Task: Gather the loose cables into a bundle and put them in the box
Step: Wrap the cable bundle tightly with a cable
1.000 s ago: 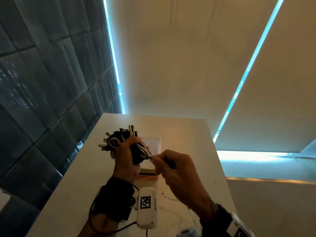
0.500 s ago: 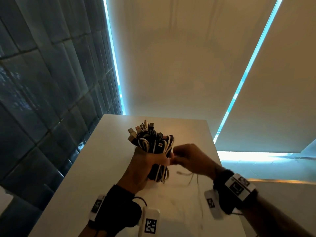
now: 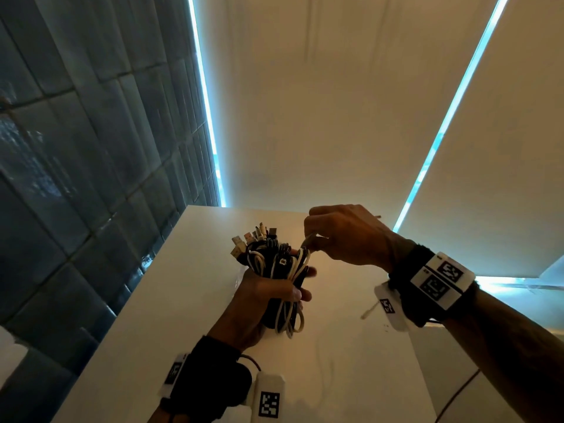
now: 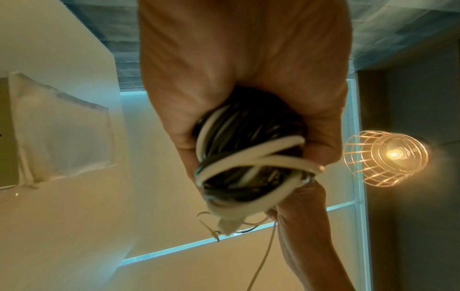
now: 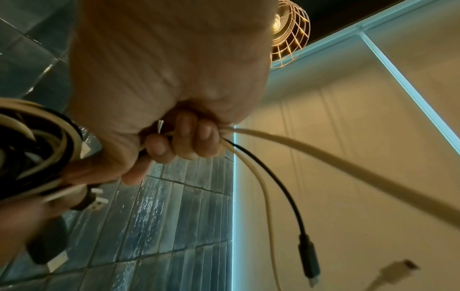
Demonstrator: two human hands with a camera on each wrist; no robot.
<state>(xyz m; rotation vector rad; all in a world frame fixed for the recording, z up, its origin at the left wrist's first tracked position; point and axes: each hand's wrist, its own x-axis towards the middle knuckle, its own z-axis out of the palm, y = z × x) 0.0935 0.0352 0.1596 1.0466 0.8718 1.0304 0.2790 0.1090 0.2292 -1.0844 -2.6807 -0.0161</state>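
Note:
My left hand (image 3: 294,288) grips an upright bundle of black and white cables (image 3: 274,267) above the white table (image 3: 183,300); plug ends stick out of its top. In the left wrist view the coils (image 4: 248,157) fill my curled palm. My right hand (image 3: 311,243) pinches cable strands at the bundle's upper right. The right wrist view shows its fingers (image 5: 184,137) curled round a flat white cable (image 5: 323,163), a black cable (image 5: 286,196) and a thin white one. A pale translucent box (image 4: 62,133) shows only in the left wrist view.
A white plug end (image 3: 369,310) dangles below my right wrist, over the table. A dark tiled wall (image 3: 76,178) runs along the table's left edge. Blinds close off the far side, and a wire-cage lamp (image 4: 385,157) hangs overhead.
My left hand has turned the bundle upright and holds it in place. My right hand has risen from the bundle's side to its top right, drawing cable strands up with it.

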